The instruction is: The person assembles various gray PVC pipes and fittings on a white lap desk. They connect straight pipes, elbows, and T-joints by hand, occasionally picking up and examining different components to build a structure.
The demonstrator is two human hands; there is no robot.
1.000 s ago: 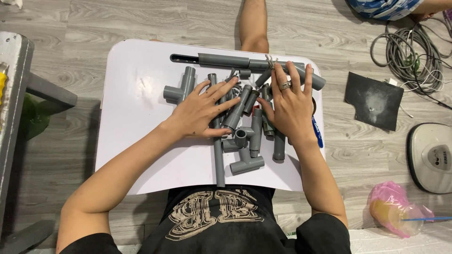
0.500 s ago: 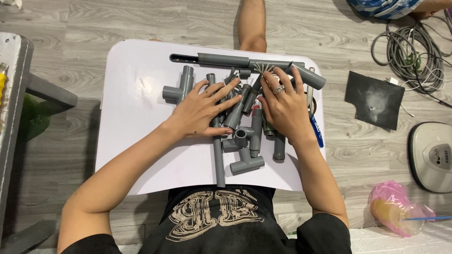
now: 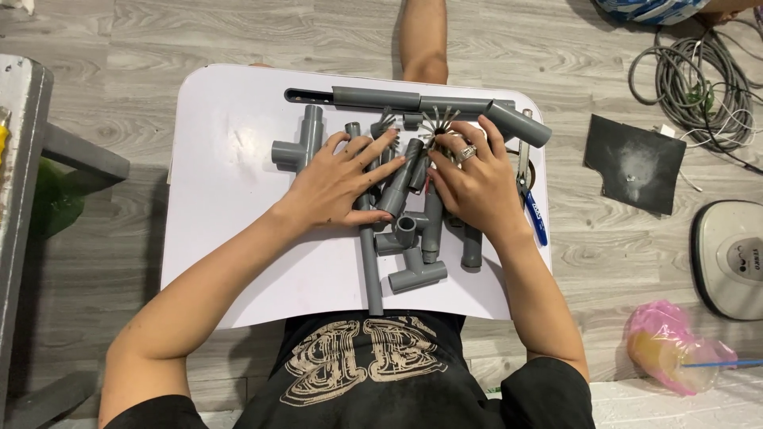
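A heap of grey plastic pipe pieces (image 3: 409,210) lies on a small white table (image 3: 230,199) in front of me. My left hand (image 3: 338,183) rests flat on the left side of the heap, fingers spread over short tubes. My right hand (image 3: 473,179), wearing a ring, lies on the right side, its fingers around a small round grey spoked part (image 3: 439,127). A long grey pipe (image 3: 421,105) lies across the table's far edge. A tee fitting (image 3: 300,144) sits left of my left hand, and another tee fitting (image 3: 417,274) lies near me.
A blue-handled tool (image 3: 531,202) lies at the table's right edge. On the wooden floor to the right are a black square sheet (image 3: 636,163), coiled cables (image 3: 699,75), a round white device (image 3: 735,258) and a pink bag (image 3: 675,349). A grey bench (image 3: 24,159) stands left.
Both hands stayed on the pile. My right hand's fingers drew in from the long pipe toward the small spoked part.
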